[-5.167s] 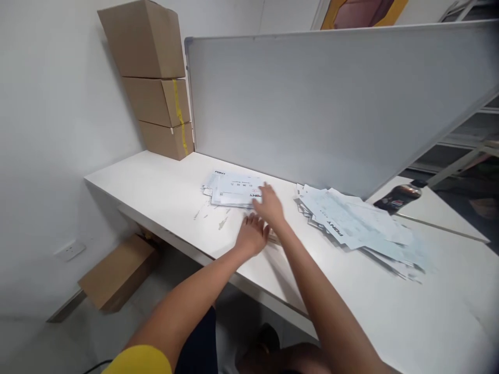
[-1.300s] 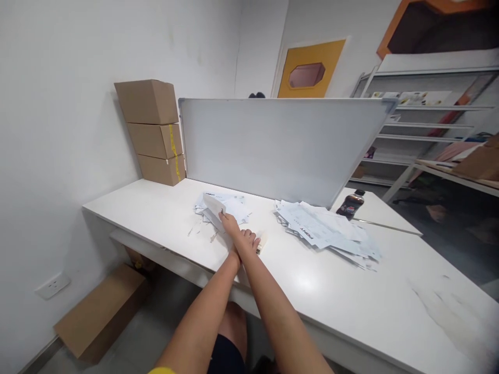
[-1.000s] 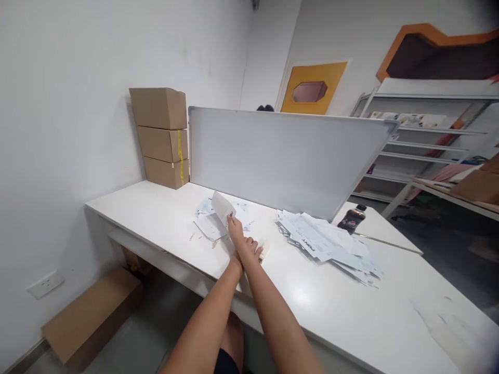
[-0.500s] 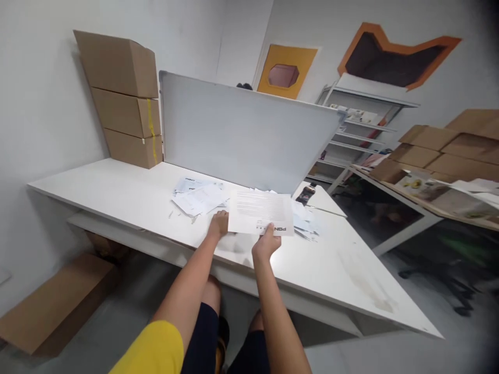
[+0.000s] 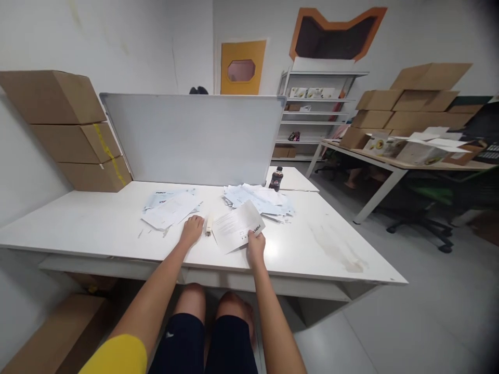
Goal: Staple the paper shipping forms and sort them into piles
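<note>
My right hand (image 5: 256, 246) grips the lower right edge of a printed white sheet (image 5: 234, 228), which is tilted above the white table (image 5: 296, 244). My left hand (image 5: 193, 228) rests on the table with its fingers bent and close together; whether anything is under them is hidden. Just right of it lies a small white stapler-like object (image 5: 209, 226). A loose stack of papers (image 5: 169, 209) is beyond my left hand. Behind the held sheet spreads a second pile of papers (image 5: 255, 196).
A dark bottle (image 5: 276, 178) stands behind the right pile. A whiteboard (image 5: 198, 137) rises along the table's back. Stacked cardboard boxes (image 5: 91, 145) are at the left, with more boxes (image 5: 413, 111) on another table at the right.
The view has turned to the right. My left hand has let go of the sheet and come down on the table. The sheet, in my right hand, is now tilted, and the small white object shows.
</note>
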Demonstrator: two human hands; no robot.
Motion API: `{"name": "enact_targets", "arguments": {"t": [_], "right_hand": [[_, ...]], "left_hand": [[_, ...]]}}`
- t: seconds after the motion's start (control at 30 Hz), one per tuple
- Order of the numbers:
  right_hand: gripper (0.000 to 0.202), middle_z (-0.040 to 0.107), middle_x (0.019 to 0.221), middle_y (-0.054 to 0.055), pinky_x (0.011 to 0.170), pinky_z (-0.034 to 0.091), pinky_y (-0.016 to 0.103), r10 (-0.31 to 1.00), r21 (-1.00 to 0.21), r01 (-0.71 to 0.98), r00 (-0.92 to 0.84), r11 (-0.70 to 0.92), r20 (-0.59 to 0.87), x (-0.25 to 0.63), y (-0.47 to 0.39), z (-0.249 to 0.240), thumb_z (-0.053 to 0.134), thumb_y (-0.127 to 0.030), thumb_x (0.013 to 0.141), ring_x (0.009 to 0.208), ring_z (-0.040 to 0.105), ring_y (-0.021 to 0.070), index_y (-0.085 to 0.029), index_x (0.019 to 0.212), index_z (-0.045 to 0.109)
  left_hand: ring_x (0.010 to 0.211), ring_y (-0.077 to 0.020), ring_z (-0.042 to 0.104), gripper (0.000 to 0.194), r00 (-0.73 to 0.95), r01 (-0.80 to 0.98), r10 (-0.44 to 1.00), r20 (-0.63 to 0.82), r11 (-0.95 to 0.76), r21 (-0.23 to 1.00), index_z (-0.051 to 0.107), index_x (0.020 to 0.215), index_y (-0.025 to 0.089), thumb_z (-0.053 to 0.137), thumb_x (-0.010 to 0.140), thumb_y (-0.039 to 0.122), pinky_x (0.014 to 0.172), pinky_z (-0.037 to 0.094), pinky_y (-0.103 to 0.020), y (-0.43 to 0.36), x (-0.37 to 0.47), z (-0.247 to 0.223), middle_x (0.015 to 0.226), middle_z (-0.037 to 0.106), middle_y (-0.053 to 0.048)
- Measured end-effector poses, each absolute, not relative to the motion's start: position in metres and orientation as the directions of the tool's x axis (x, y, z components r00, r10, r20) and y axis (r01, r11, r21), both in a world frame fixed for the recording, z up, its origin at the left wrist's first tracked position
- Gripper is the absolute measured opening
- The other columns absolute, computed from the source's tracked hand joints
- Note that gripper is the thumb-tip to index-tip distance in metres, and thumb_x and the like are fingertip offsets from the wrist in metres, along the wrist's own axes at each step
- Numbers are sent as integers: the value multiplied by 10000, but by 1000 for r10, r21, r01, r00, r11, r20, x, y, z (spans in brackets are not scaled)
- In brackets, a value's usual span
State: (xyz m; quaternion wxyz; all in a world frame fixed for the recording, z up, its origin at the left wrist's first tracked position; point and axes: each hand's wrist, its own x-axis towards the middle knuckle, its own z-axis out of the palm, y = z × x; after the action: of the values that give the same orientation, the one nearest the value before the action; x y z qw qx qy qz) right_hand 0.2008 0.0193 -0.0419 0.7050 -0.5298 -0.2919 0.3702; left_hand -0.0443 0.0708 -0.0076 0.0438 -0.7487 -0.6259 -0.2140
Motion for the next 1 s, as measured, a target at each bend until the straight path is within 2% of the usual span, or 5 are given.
{"name": "enact_targets", "arguments": {"t": [0.17, 0.33, 0.73, 1.0], "right_hand": [[359, 728, 936, 107, 730, 483, 311, 852, -952, -253, 523, 173, 16, 204, 19, -42, 606, -399, 693, 848, 645, 231, -144, 942, 659], [387, 721, 992, 106, 756, 489, 317, 865, -943, -286, 502, 172, 6, 204, 17, -40, 595, -420, 718, 896, 642, 235, -146, 984, 656], [411, 704, 1040, 112, 760, 490, 314, 869, -946, -260, 493, 191, 40, 203, 13, -41, 598, -422, 727, 925, 629, 231, -141, 1024, 638], [415, 708, 1022, 103, 761, 498, 318, 873, -950, -263, 487, 171, 23, 203, 12, -40, 604, -423, 708, 931, 631, 231, -151, 1020, 638]], "left_hand": [[1061, -251, 546, 327, 136, 956, 915, 379, -222, 192, 627, 1040, 185, 315, 994, 269, 901, 428, -394, 72, -43, -6, 1109, 619, -119], [1061, -257, 542, 348, 111, 949, 923, 369, -209, 237, 628, 1019, 197, 291, 995, 281, 897, 430, -397, 71, -42, -4, 1102, 619, -112], [1025, -239, 550, 374, 134, 913, 906, 401, -270, 304, 650, 995, 171, 285, 987, 254, 894, 421, -370, 71, -46, -9, 1058, 648, -97], [1008, -230, 570, 343, 144, 910, 893, 426, -289, 298, 652, 952, 170, 319, 982, 249, 898, 432, -367, 72, -45, -11, 1030, 657, -107]]}}
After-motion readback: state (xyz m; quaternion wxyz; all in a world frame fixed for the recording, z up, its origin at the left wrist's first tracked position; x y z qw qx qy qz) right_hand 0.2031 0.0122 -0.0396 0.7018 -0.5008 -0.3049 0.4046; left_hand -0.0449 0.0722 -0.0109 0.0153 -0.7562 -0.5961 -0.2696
